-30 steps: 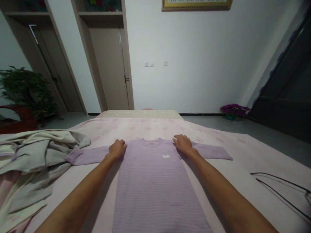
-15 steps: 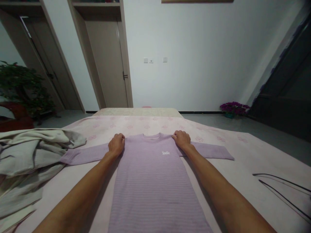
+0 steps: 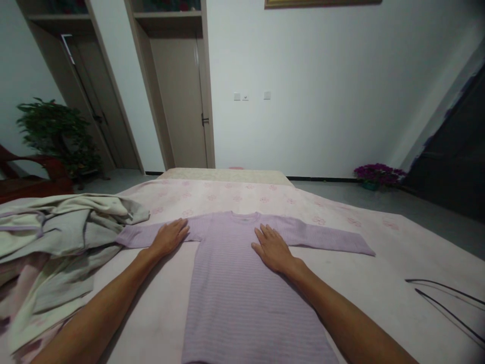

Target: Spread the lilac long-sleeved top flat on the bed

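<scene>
A lilac striped long-sleeved shirt (image 3: 238,283) lies spread face up, its neckline away from me and both sleeves stretched out to the sides. My left hand (image 3: 170,236) rests flat on the left sleeve, fingers extended. On the upper right chest of the shirt lies my right hand (image 3: 273,247), palm down with its fingers apart; it covers the spot of the small white print. The left cuff touches a heap of clothes. The shirt's lower hem runs out of the bottom of the view.
A pale pink flowered cloth (image 3: 364,293) covers the table. Grey and cream clothes (image 3: 76,232) are heaped at the left. Thin black curved rods (image 3: 443,285) lie at the right edge. Beyond stand a red wooden chair (image 3: 53,174), a green plant (image 3: 56,131) and purple flowers (image 3: 379,174).
Both hands have let go of the shirt's shoulders and opened. The left now lies on the sleeve, the right has slid inward and down onto the chest. The view has shifted slightly left.
</scene>
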Available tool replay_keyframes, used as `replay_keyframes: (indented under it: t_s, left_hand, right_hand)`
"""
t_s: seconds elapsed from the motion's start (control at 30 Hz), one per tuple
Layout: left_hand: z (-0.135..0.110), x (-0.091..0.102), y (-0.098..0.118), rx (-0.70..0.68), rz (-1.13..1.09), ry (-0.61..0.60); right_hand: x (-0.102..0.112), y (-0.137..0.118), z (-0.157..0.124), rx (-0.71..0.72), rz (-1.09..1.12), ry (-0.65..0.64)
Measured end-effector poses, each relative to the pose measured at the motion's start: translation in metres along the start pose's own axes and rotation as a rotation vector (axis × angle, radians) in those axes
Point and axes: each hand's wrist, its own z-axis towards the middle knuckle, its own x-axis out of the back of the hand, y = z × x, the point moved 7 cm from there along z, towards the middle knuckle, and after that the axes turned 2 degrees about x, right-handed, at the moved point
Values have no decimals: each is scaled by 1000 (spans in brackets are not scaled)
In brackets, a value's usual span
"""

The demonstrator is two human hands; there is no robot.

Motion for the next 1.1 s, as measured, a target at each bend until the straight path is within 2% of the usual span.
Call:
replay_keyframes:
  t_s: [0.13,0.2,0.27,0.47,0.63,0.73,0.8,0.87,0.97,1.1]
  left_hand:
    - [-31,21,-80,99,228,89]
    - [-44,32,-110,86,273,146]
    - [-53,42,-130,90,270,196]
    - [-66,59,-142,99,368,257]
    - [-66,53,-164,159,512,106]
    - [-60,55,-169,232,535,74]
    - [-55,59,-156,270,521,113]
    - [-53,62,-124,226,466,189]
    - [-61,59,-50,72,279,254]
    - [-87,39,40,-2,36,112]
  right_hand:
    - [3,0,0,1,-22,15]
    - [4,1,0,-2,-28,18]
    - [5,1,0,-4,-29,25]
    - [7,1,-1,5,-20,51]
    - [4,4,1,9,-24,55]
    - [3,4,1,6,-23,58]
    - [3,3,1,1,-24,57]
    - [4,2,0,-3,-26,52]
    - [4,0,-1,-4,-32,49]
    - [7,-2,-3,-9,-33,27]
